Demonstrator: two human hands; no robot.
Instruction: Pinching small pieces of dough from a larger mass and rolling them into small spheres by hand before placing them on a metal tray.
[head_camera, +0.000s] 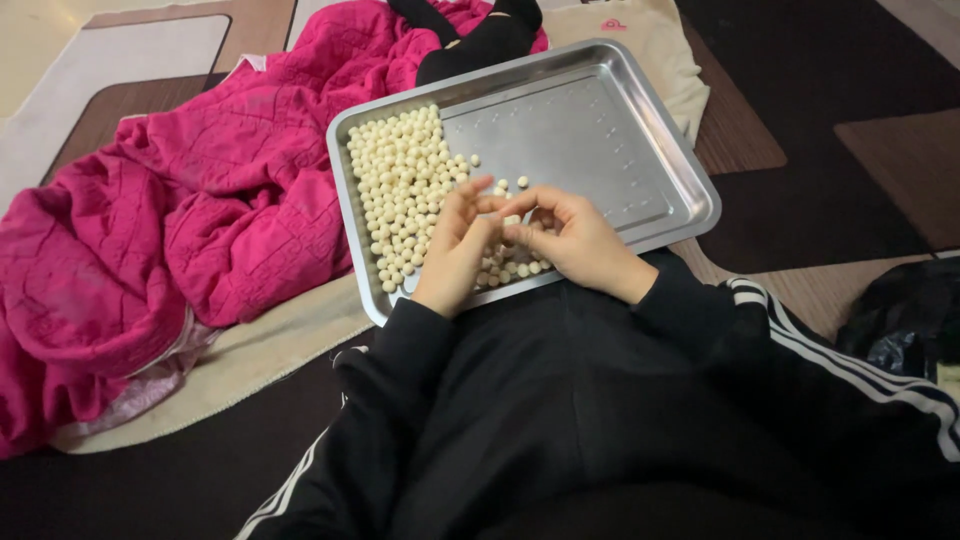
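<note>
A small cream ball (512, 220) is pinched between both hands' fingers (520, 232); the heap of balls (400, 190) lies just left of them, nearer the left hand (455, 250), inside the tray (600, 130).

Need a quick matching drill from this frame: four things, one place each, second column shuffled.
1. small cream-white beads
2. crumpled pink quilted blanket
3. shiny rectangular metal tray
4. dark crinkled plastic bag

a. far right edge of view
b. on the floor left of the tray
c. massed in the tray's left half
d. in front of both hands, right half bare

Pairs: 1-c, 2-b, 3-d, 4-a
</note>
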